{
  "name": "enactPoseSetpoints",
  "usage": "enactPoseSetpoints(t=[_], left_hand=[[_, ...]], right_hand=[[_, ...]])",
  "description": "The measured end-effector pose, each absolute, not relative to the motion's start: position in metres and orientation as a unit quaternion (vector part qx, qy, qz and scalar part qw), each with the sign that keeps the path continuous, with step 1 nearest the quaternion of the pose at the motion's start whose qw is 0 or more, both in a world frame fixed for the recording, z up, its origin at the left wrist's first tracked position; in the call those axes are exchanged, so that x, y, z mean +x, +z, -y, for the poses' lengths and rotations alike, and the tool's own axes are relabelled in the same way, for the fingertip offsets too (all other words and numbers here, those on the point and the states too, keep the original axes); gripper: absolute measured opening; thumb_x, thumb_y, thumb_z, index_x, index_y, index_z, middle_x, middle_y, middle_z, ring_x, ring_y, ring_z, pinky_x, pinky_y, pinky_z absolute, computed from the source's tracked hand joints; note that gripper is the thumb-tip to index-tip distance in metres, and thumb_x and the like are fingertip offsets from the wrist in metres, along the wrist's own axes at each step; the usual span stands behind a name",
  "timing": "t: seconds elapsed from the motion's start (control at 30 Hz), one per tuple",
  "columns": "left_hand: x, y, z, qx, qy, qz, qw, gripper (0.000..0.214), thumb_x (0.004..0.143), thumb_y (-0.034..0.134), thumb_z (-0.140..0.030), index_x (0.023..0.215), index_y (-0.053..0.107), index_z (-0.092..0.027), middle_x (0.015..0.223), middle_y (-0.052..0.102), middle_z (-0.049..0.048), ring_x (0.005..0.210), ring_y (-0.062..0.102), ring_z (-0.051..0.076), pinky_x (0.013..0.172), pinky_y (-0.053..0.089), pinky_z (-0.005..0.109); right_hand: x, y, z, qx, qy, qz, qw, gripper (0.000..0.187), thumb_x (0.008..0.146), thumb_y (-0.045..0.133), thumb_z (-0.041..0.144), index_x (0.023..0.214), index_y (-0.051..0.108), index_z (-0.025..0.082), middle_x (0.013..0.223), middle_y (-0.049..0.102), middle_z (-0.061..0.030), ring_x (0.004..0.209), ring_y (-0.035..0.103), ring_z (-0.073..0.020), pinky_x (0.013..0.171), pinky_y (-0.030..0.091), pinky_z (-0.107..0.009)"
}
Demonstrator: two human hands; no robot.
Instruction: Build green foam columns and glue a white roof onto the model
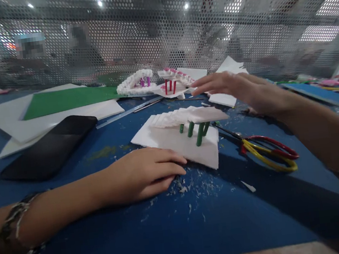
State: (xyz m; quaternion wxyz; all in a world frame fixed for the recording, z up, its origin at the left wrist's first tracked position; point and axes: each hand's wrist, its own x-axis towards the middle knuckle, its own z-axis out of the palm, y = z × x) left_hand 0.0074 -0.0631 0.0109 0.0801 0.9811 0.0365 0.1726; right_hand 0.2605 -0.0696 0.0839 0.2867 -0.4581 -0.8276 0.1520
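Note:
My left hand (150,172) lies flat on the blue tabletop, fingers stretched and holding nothing. Its fingertips rest beside the front edge of a white foam-board model (203,153) with layered white steps held up on green posts (200,134). Raised over the table to the right, my right hand (239,89) has its fingers extended, with nothing visible in them. Its fingertips appear close to a small model with red posts (173,86); whether they touch it I cannot tell. Scissors (268,154) with red and yellow handles lie below my right hand.
A black phone (51,147) lies at left, near white sheets (4,118) and a green sheet (70,100). Another white model (136,81) with purple posts stands at the back. White scraps (195,185) litter the front. A perforated metal panel (151,30) rises behind the table.

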Motion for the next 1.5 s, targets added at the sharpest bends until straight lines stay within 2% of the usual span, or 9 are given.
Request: enactPoseSetpoints(t=[0.13, 0.3, 0.5, 0.83, 0.97, 1.2, 1.27, 1.4, 1.5], left_hand=[[0.005, 0.006, 0.064, 0.984, 0.162, -0.014, 0.077, 0.027, 0.085, 0.038, -0.015, 0.103, 0.058, -0.016, 0.112, 0.06, 0.0084, 0.104, 0.055, 0.017, 0.094, 0.039, 0.031], [0.003, -0.001, 0.064, 0.974, 0.199, -0.034, 0.099, 0.026, 0.085, 0.038, -0.015, 0.099, 0.06, -0.017, 0.106, 0.063, 0.0058, 0.099, 0.057, 0.016, 0.094, 0.039, 0.03], [0.003, -0.006, 0.063, 0.967, 0.219, -0.049, 0.123, 0.026, 0.083, 0.039, -0.014, 0.098, 0.059, -0.019, 0.104, 0.064, 0.0022, 0.099, 0.057, 0.013, 0.098, 0.036, 0.029], [0.005, 0.001, 0.064, 0.97, 0.206, -0.058, 0.112, 0.027, 0.081, 0.04, -0.012, 0.094, 0.063, -0.017, 0.1, 0.066, 0.0037, 0.092, 0.06, 0.016, 0.093, 0.043, 0.031], [0.005, 0.003, 0.064, 0.971, 0.2, -0.061, 0.116, 0.028, 0.081, 0.039, -0.012, 0.092, 0.064, -0.018, 0.098, 0.067, 0.0039, 0.09, 0.061, 0.015, 0.092, 0.044, 0.031], [0.006, 0.002, 0.064, 0.967, 0.219, -0.069, 0.111, 0.028, 0.08, 0.04, -0.011, 0.092, 0.064, -0.02, 0.097, 0.066, 0.0042, 0.09, 0.059, 0.016, 0.084, 0.046, 0.028], [0.007, 0.001, 0.062, 0.962, 0.237, -0.085, 0.104, 0.026, 0.081, 0.041, -0.013, 0.092, 0.064, -0.02, 0.096, 0.065, 0.004, 0.089, 0.058, 0.016, 0.081, 0.046, 0.027], [0.015, 0.007, 0.053, 0.942, 0.262, -0.18, 0.112, 0.022, 0.084, 0.045, -0.027, 0.094, 0.064, -0.022, 0.09, 0.066, 0.002, 0.083, 0.058, 0.015, 0.073, 0.044, 0.026], [0.028, 0.013, 0.042, 0.914, 0.27, -0.264, 0.152, 0.025, 0.08, 0.05, -0.037, 0.093, 0.066, -0.022, 0.081, 0.067, 0.0004, 0.069, 0.058, 0.014, 0.062, 0.043, 0.023]], right_hand=[[0.248, 0.092, 0.081, -0.453, 0.069, 0.866, 0.198, 0.041, 0.09, 0.029, 0.038, 0.098, 0.066, 0.023, 0.108, 0.064, -0.0007, 0.108, 0.053, -0.0197, 0.095, 0.038, -0.035], [0.243, 0.085, 0.085, -0.46, 0.044, 0.877, 0.128, 0.034, 0.088, 0.034, 0.033, 0.108, 0.061, 0.025, 0.116, 0.06, 0.001, 0.106, 0.055, -0.0186, 0.092, 0.042, -0.034], [0.251, 0.077, 0.088, -0.451, 0.025, 0.884, 0.122, 0.043, 0.085, 0.038, 0.047, 0.118, 0.054, 0.025, 0.123, 0.054, -0.0005, 0.113, 0.049, -0.0214, 0.094, 0.041, -0.034], [0.253, 0.066, 0.088, -0.433, -0.04, 0.896, 0.096, 0.051, 0.083, 0.045, 0.042, 0.129, 0.041, 0.023, 0.132, 0.045, -0.0025, 0.119, 0.044, -0.0218, 0.099, 0.036, -0.038], [0.252, 0.064, 0.093, -0.421, -0.102, 0.896, 0.1, 0.046, 0.084, 0.044, 0.035, 0.126, 0.045, 0.015, 0.129, 0.048, -0.0068, 0.117, 0.045, -0.0194, 0.099, 0.037, -0.032], [0.252, 0.062, 0.102, -0.403, -0.153, 0.891, 0.146, 0.031, 0.084, 0.045, 0.022, 0.111, 0.058, 0.014, 0.117, 0.059, -0.0074, 0.11, 0.052, -0.0157, 0.095, 0.042, -0.023], [0.252, 0.061, 0.102, -0.408, -0.145, 0.888, 0.154, 0.032, 0.083, 0.044, 0.019, 0.112, 0.057, 0.014, 0.117, 0.059, -0.0075, 0.11, 0.052, -0.0158, 0.095, 0.041, -0.024], [0.252, 0.059, 0.1, -0.427, -0.116, 0.881, 0.166, 0.031, 0.083, 0.043, 0.018, 0.109, 0.058, 0.024, 0.116, 0.06, -0.0007, 0.108, 0.054, -0.0164, 0.094, 0.044, -0.03], [0.25, 0.06, 0.101, -0.438, -0.108, 0.877, 0.164, 0.032, 0.083, 0.043, 0.018, 0.109, 0.058, 0.026, 0.116, 0.06, 0.0011, 0.109, 0.053, -0.0184, 0.094, 0.043, -0.034]])
